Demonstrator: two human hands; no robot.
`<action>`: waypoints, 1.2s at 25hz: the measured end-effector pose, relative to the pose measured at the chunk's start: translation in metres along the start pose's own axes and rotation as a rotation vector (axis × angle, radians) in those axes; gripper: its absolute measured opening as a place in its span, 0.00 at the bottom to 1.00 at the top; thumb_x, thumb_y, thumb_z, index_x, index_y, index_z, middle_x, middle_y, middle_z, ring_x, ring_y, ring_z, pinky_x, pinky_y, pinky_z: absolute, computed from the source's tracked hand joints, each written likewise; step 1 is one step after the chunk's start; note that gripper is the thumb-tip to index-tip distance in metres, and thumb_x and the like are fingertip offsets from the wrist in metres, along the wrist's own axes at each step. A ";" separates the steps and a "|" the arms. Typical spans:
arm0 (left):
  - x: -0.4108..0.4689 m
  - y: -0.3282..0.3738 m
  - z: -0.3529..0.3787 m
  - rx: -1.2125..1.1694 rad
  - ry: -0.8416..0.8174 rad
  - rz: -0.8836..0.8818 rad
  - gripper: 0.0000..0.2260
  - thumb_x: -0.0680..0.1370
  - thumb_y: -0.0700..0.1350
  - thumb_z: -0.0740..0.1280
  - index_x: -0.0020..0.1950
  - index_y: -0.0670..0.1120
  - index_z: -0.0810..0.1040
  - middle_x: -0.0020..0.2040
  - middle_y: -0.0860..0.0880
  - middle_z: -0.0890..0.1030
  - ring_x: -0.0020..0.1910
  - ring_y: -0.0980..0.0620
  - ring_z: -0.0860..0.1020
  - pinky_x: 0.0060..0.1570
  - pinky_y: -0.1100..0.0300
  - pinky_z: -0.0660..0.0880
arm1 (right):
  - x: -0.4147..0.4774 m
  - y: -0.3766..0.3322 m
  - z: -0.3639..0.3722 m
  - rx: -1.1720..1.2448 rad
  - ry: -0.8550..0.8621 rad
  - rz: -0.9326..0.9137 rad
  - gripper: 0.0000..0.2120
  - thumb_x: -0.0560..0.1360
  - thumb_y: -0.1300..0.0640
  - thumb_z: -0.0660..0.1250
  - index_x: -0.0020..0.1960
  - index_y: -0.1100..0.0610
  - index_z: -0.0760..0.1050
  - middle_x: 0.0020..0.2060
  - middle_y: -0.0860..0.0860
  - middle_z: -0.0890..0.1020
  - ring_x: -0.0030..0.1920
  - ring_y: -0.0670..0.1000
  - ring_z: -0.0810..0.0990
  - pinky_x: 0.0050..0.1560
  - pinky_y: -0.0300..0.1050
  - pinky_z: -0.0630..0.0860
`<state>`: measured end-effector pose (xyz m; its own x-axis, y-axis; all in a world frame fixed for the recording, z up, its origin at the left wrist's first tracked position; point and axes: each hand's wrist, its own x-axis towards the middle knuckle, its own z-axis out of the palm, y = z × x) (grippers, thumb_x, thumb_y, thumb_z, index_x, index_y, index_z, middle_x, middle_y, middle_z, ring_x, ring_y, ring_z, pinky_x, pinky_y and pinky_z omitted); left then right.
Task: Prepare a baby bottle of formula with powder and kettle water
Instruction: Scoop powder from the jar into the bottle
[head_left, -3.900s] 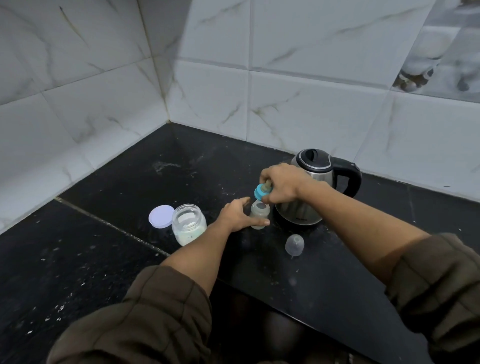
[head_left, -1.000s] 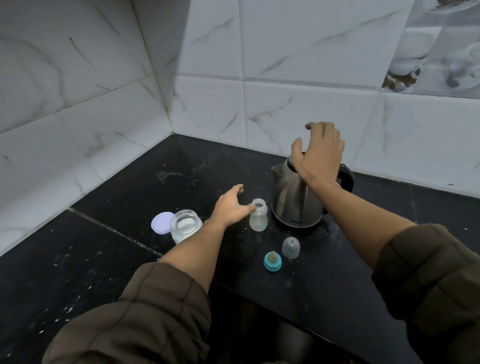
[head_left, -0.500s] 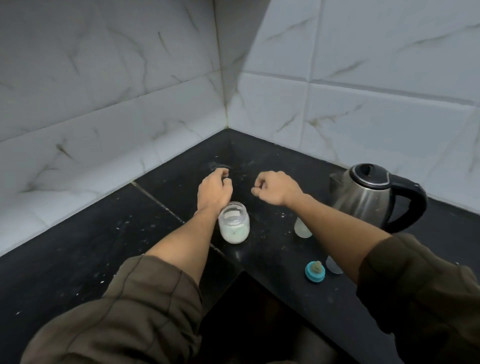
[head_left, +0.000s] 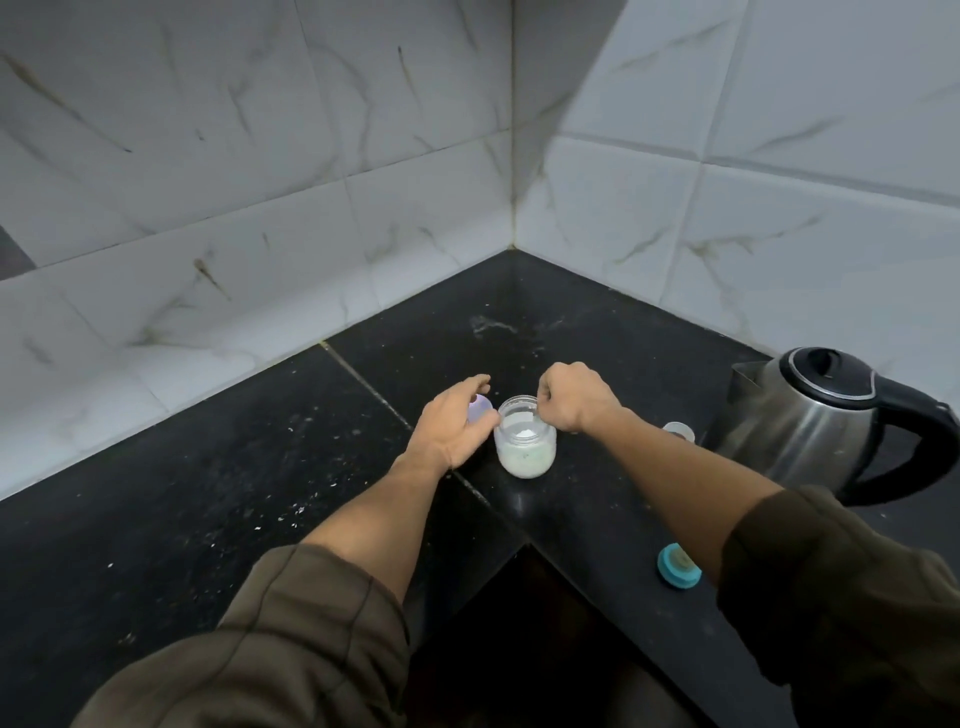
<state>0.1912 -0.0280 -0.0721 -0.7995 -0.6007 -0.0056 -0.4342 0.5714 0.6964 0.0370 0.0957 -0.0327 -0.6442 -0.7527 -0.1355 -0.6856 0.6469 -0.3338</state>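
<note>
The right hand (head_left: 574, 397) hangs curled over the open powder jar (head_left: 524, 449); whether it pinches anything I cannot tell. The left hand (head_left: 449, 428), fingers loose, touches the jar's side. The bottle (head_left: 678, 430) stands to the right, nearer the right hand.

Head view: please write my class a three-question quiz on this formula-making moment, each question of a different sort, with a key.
1. True or false: the powder jar stands open, and its lilac lid lies beside it.
2. Where is the teal nipple ring? A inside the jar; B on the counter; C in a hand.
3. Fill in: the ____ hand touches the jar's side.

Key: 1 true; 2 B; 3 left, the left hand.
</note>
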 end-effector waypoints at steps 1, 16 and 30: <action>-0.001 -0.003 0.002 0.035 -0.021 0.010 0.37 0.76 0.61 0.71 0.82 0.50 0.65 0.76 0.52 0.73 0.75 0.51 0.70 0.75 0.51 0.67 | 0.000 -0.001 -0.002 -0.003 0.031 -0.016 0.10 0.73 0.62 0.64 0.48 0.55 0.83 0.46 0.55 0.84 0.46 0.58 0.83 0.47 0.51 0.83; 0.023 0.021 0.020 0.130 0.207 0.084 0.42 0.67 0.61 0.79 0.78 0.52 0.68 0.74 0.54 0.74 0.73 0.51 0.71 0.69 0.54 0.70 | -0.009 0.019 -0.006 -0.356 0.528 -0.763 0.11 0.77 0.55 0.62 0.51 0.57 0.81 0.47 0.52 0.81 0.45 0.56 0.78 0.51 0.54 0.74; 0.033 0.031 0.023 0.266 0.181 0.235 0.42 0.72 0.51 0.79 0.81 0.49 0.64 0.78 0.51 0.70 0.77 0.49 0.67 0.74 0.52 0.67 | -0.005 -0.019 -0.007 -0.357 -0.006 -0.332 0.04 0.74 0.55 0.65 0.40 0.52 0.73 0.33 0.44 0.73 0.59 0.51 0.77 0.77 0.68 0.33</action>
<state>0.1421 -0.0171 -0.0668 -0.8140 -0.5116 0.2751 -0.3595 0.8157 0.4533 0.0512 0.0885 -0.0195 -0.3693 -0.9257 -0.0818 -0.9281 0.3719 -0.0192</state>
